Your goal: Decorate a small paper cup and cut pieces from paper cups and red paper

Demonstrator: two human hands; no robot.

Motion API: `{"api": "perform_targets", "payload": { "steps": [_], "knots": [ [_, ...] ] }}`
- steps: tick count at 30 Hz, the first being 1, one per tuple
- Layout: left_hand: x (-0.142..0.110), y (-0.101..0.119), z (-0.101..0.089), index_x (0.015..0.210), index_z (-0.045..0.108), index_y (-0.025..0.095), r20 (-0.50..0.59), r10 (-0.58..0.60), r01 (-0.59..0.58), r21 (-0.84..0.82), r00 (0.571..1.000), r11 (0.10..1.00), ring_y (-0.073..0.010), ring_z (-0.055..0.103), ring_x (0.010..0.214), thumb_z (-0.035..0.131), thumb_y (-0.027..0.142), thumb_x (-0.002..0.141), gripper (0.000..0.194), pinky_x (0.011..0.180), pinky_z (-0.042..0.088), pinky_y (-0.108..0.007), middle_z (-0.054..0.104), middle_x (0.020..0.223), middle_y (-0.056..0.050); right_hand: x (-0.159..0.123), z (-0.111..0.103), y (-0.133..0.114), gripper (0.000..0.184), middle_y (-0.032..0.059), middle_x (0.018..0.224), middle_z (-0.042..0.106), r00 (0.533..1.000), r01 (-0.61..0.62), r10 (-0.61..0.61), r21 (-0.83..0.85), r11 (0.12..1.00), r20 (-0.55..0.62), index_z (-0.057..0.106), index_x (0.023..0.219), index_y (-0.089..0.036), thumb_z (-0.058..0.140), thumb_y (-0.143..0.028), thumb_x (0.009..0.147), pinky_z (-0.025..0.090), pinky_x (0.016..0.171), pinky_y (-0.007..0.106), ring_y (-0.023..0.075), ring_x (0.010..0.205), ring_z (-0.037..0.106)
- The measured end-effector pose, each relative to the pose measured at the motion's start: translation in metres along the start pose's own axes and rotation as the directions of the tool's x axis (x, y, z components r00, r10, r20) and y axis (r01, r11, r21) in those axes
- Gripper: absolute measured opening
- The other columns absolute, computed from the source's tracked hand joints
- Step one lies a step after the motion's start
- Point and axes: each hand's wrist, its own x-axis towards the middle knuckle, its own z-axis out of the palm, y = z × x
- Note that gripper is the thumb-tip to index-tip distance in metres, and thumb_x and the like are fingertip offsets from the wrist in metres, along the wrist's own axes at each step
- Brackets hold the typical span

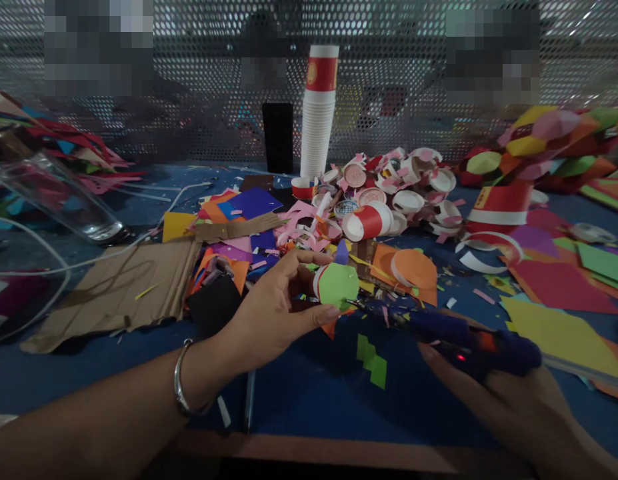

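My left hand [269, 313], with a silver bangle on the wrist, is closed around a short paper cup piece [337, 285] whose facing end carries light green paper. In my right hand [499, 400] is a dark blue glue gun [453, 340] with a red light glowing on its side. The gun's nozzle points left, and its tip meets or nearly meets the lower right edge of the green paper; I cannot tell which. Below them a strip of green paper [371, 361] lies on the blue table [309, 407]. An orange paper piece with a cut cup ring [413, 268] lies just beyond the nozzle.
A tall stack of paper cups [319, 120] stands at the back beside a black upright slab [279, 138]. Cut cup pieces [389, 190] are heaped before it. Cardboard [123, 293] and a clear tumbler [63, 193] lie left; yellow paper sheets [563, 337] lie right.
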Motion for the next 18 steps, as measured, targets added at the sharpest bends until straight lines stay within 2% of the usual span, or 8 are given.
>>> {"api": "perform_targets", "payload": {
  "steps": [7,10,14,16,18],
  "knots": [
    [0.0,-0.001,-0.001,0.127,0.055,0.026,0.014,0.013,-0.013,-0.008,1.0,1.0,-0.0166,0.067,0.102,0.084,0.024,0.084,0.052,0.091,0.056,-0.031,0.068,0.109,-0.002,0.01,-0.006,-0.018,0.02,0.0071,0.108,0.081,0.997,-0.08,0.08,0.0,0.997,-0.01,0.076,0.085,-0.026,0.065,-0.042,0.085,0.064,0.092,0.04,0.0313,0.098,0.079],
    [-0.002,0.001,0.0,0.128,0.056,0.027,-0.007,0.039,-0.038,0.078,0.999,0.996,-0.0188,0.067,0.105,0.082,0.025,0.086,0.049,0.093,0.056,-0.033,0.067,0.112,-0.003,0.017,-0.01,-0.03,0.02,0.004,0.097,0.082,0.995,-0.098,0.097,0.029,0.995,0.008,0.074,0.08,-0.028,0.061,-0.041,0.086,0.063,0.092,0.039,0.0303,0.094,0.078],
    [-0.005,0.004,0.002,0.129,0.058,0.028,-0.037,0.087,-0.079,0.185,0.995,0.98,-0.0212,0.066,0.105,0.08,0.027,0.088,0.047,0.094,0.056,-0.037,0.066,0.115,-0.005,0.02,-0.014,-0.038,0.027,0.0045,0.081,0.08,0.984,-0.168,0.169,-0.024,0.986,0.051,0.074,0.076,-0.027,0.058,-0.044,0.09,0.062,0.065,0.037,0.0312,0.08,0.076],
    [-0.004,0.006,0.003,0.128,0.058,0.027,-0.058,0.077,-0.069,0.129,0.995,0.989,-0.0212,0.067,0.104,0.082,0.026,0.085,0.049,0.092,0.057,-0.036,0.067,0.113,-0.005,0.022,-0.017,-0.038,0.034,0.005,0.079,0.079,0.978,-0.203,0.205,-0.054,0.978,0.034,0.073,0.069,-0.027,0.06,-0.052,0.088,0.06,0.061,0.037,0.0337,0.084,0.076],
    [-0.001,0.009,0.003,0.125,0.058,0.025,-0.105,0.007,-0.008,-0.013,0.994,1.0,-0.0205,0.068,0.103,0.085,0.021,0.081,0.052,0.09,0.058,-0.033,0.069,0.112,-0.004,0.026,-0.022,-0.036,0.043,0.0046,0.069,0.075,0.968,-0.245,0.248,-0.062,0.968,0.041,0.067,0.059,-0.026,0.062,-0.06,0.085,0.057,0.059,0.036,0.0331,0.079,0.074]
  ]
}}
